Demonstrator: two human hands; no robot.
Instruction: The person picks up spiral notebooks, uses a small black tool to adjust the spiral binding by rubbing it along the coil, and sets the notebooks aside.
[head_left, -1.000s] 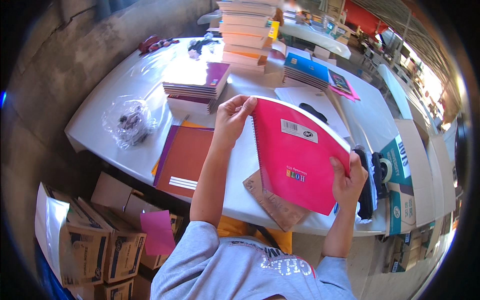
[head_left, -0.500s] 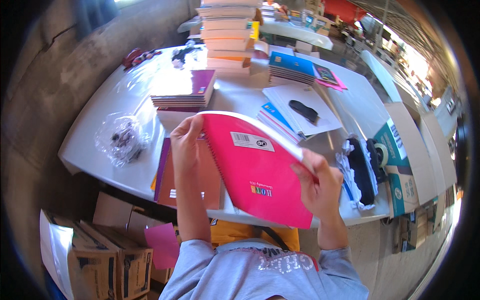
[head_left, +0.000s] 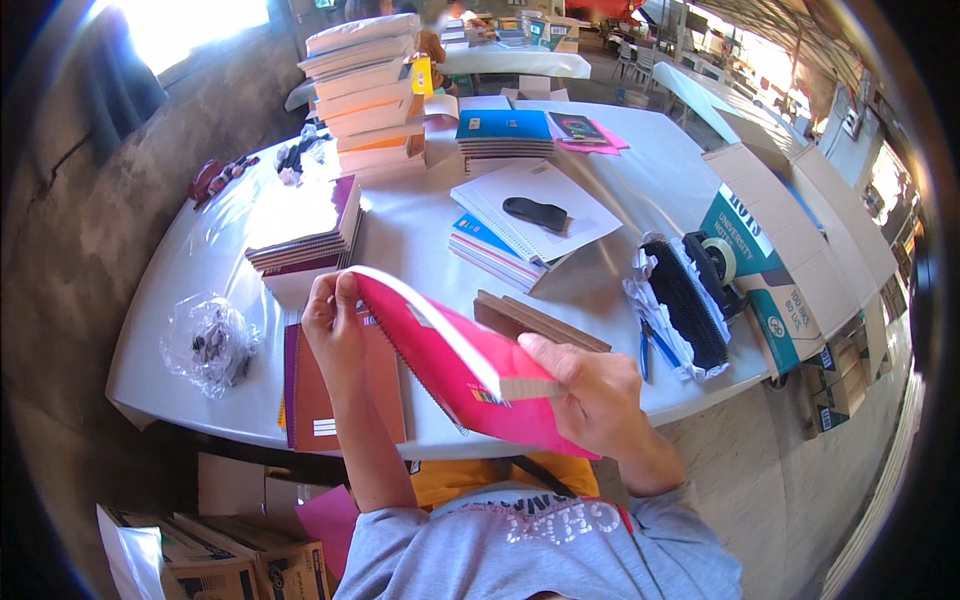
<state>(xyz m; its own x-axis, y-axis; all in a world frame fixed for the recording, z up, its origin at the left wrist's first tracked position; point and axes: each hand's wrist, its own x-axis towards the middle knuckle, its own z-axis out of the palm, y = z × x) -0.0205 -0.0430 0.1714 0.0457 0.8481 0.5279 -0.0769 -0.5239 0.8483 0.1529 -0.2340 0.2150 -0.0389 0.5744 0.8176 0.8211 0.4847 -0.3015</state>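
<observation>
A pink spiral notebook [head_left: 425,350] hangs tilted between my hands above the table's near edge. My left hand [head_left: 335,318] is closed on its upper left corner, at the end of the dark spiral binding. With the thumb on top, my right hand [head_left: 592,392] grips its right side, where the page block bows and its edges show. Below my left hand lies a brown notebook [head_left: 352,395] with a purple one [head_left: 291,385] partly under it. Flat brown strips [head_left: 540,325] lie just beyond the pink notebook.
Notebook stacks stand on the white table [head_left: 410,235]: a tall pile [head_left: 365,110], purple-covered ones [head_left: 305,235] and blue ones [head_left: 505,133]. A black object [head_left: 535,213] rests on a white notebook. At right are a long black brush-like piece [head_left: 690,305], a tape dispenser [head_left: 715,265] and an open carton [head_left: 790,245].
The pink notebook has tipped and bent, so its page edges now show by my right hand. The scene has shifted left in view, and the flat brown strips have come into sight.
</observation>
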